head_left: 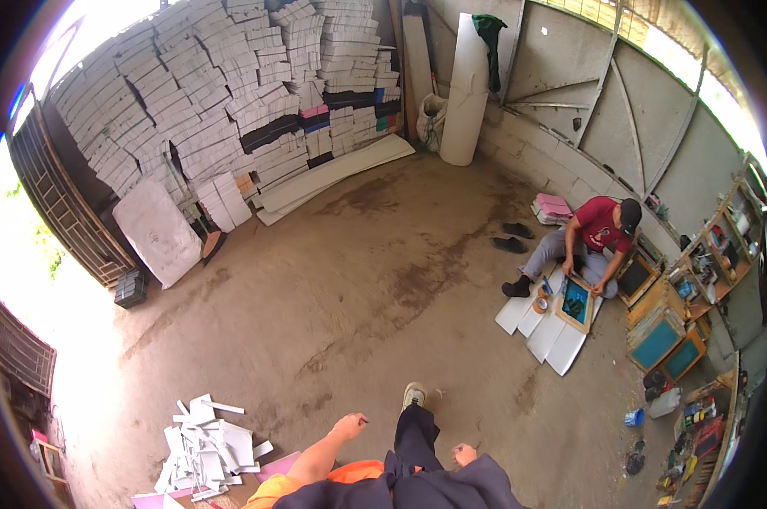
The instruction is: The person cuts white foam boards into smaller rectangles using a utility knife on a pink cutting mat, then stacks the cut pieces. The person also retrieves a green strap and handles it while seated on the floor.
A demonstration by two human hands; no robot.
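White offcuts (237,441): messy heap on the floor (349,280), off to the left of the left hand's fingers and apart from them.
Left hand (346,427): fingers look loosely curled, nothing visible in them; can't tell exactly how far open.
Right hand (464,455): just beside the dark clothing (485,485), too small to tell how open the fingers are or if they've got hold of anything.
Shoe (414,395): ahead of both sets of fingers, roughly between them.
Heap trouble: imo a careless step could clip those loose pieces, so they'd slide and scatter underfoot.
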